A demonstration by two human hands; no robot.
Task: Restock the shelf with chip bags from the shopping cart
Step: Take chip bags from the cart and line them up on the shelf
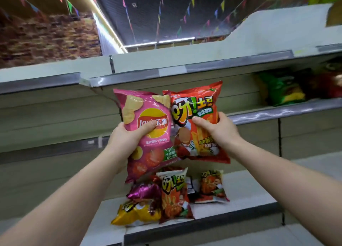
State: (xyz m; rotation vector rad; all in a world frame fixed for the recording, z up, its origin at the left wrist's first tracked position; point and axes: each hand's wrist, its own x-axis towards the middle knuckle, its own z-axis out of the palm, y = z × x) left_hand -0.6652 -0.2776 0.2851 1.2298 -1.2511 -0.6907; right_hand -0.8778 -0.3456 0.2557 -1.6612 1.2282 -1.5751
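The left hand [127, 134] grips a pink chip bag [148, 131] by its left edge, thumb curled across the front over the round logo, the other fingers hidden behind the bag. The right hand [218, 129] grips a red chip bag [199, 120] by its right edge, thumb pressed on the front, fingers wrapped round the back. Both bags are held upright in the air in front of the shelving, side by side between the two hands, and the pink bag's upper right corner overlaps the red bag's left edge.

Below both hands, on the lowest shelf [249, 194], lie more bags: a yellow bag [135, 214] beneath the left hand, a purple bag [146, 191] just above it, an orange-red bag [174, 195] standing between them and the right side, and another orange-red bag [212, 187] leaning beneath the right hand.

Beyond the hands, the middle shelf [277, 112] runs off to the right of the right hand, where a green bag [281, 88] sits well apart from the held bags; something dark red lies next to it, too blurred to name. Above both hands an upper shelf [166, 73] spans the view, and strings of coloured pennants [192, 0] hang from the ceiling.
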